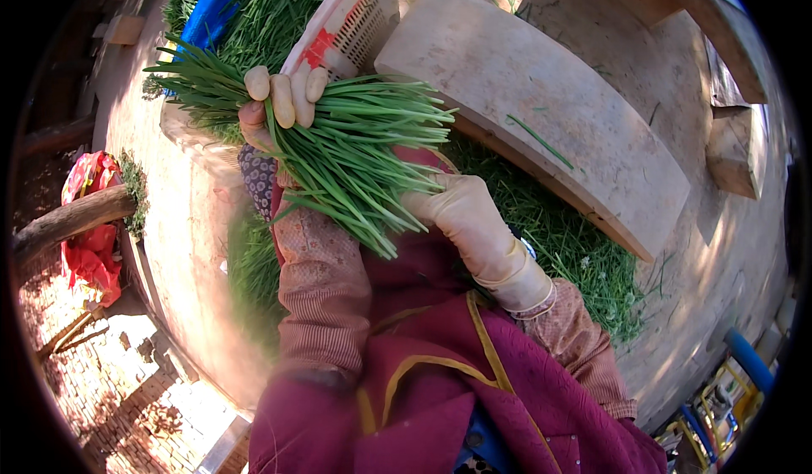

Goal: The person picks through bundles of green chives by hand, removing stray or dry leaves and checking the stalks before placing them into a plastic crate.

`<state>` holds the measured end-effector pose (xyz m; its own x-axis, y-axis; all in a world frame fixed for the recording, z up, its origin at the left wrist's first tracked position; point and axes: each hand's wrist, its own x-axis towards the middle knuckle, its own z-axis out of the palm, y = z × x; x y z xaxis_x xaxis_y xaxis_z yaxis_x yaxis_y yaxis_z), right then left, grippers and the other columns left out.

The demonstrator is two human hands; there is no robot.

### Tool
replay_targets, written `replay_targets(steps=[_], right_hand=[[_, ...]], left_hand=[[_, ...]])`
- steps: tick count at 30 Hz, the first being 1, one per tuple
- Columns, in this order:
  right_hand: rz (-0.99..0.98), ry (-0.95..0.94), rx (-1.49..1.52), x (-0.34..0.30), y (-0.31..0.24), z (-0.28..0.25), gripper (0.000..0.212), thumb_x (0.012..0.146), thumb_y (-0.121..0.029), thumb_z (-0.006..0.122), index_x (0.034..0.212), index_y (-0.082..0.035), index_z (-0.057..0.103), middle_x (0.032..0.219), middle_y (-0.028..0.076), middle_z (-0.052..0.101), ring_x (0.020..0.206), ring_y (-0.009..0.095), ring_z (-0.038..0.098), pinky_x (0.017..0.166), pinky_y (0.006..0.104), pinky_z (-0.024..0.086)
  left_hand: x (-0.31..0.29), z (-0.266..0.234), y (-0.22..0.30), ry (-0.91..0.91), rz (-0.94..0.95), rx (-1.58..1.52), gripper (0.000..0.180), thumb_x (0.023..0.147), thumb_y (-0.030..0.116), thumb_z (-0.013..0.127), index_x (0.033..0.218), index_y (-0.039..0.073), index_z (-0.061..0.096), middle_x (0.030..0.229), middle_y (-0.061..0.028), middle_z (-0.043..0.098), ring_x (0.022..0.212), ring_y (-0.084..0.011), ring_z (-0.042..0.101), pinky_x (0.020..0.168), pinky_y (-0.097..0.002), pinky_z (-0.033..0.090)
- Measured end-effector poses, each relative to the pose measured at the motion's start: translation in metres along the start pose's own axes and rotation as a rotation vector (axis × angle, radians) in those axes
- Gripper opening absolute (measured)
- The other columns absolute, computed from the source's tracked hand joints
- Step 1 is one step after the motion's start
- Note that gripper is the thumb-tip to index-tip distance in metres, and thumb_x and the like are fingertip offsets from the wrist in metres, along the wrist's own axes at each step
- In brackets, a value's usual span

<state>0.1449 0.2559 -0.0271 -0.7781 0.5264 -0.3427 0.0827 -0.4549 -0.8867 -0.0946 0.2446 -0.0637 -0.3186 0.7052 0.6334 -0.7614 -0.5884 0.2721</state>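
Observation:
A thick bunch of garlic chives (364, 144) lies crosswise in front of my chest, leafy tips to the left and pale stalk ends to the right. My left hand (283, 106) is wrapped round its middle, with pale covers on the fingertips. At the lower right end of the bunch is my right hand (465, 220), in a cream rubber glove. Its fingers are closed at the stalk ends; the fingertips are partly hidden among the stalks.
A worn board (541, 110) with a loose green blade stands ahead to the right. Behind the bunch is a red and white plastic basket (355, 26). More greens pile up (288, 9) at the far left, beside a blue plastic bag (211, 9), and on the ground (584, 279) below the board.

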Motion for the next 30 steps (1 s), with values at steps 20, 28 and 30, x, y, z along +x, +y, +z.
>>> replay_targets(steps=[20, 28, 30], right_hand=[[-0.135, 0.322, -0.92, -0.047, 0.021, -0.087, 0.015, 0.085, -0.012, 0.071, 0.09, 0.002, 0.072, 0.093, 0.008, 0.074, 0.091, 0.009, 0.066, 0.078, 0.0244, 0.051], [0.007, -0.01, -0.108, -0.033, -0.012, -0.012, 0.037, 0.088, -0.011, 0.069, 0.124, -0.004, 0.064, 0.087, 0.004, 0.071, 0.079, 0.005, 0.061, 0.072, 0.0226, 0.051], [0.059, -0.02, -0.158, -0.027, -0.012, -0.008, 0.042, 0.087, -0.012, 0.07, 0.128, -0.006, 0.062, 0.081, 0.002, 0.069, 0.073, 0.004, 0.059, 0.067, 0.023, 0.05]], left_hand=[[-0.027, -0.071, 0.044, -0.16, 0.121, -0.297, 0.022, 0.099, 0.022, 0.051, 0.119, 0.014, 0.055, 0.096, 0.0068, 0.064, 0.093, -0.0096, 0.055, 0.094, -0.0277, 0.046], [-0.019, -0.052, 0.041, 0.059, 0.209, -0.235, 0.015, 0.097, 0.014, 0.053, 0.112, 0.012, 0.056, 0.084, 0.0073, 0.065, 0.08, -0.0086, 0.057, 0.086, -0.0223, 0.047], [-0.01, -0.047, 0.03, 0.05, 0.24, -0.27, 0.012, 0.097, 0.012, 0.052, 0.108, 0.012, 0.056, 0.078, 0.0079, 0.063, 0.075, -0.0085, 0.056, 0.084, -0.0219, 0.046]])
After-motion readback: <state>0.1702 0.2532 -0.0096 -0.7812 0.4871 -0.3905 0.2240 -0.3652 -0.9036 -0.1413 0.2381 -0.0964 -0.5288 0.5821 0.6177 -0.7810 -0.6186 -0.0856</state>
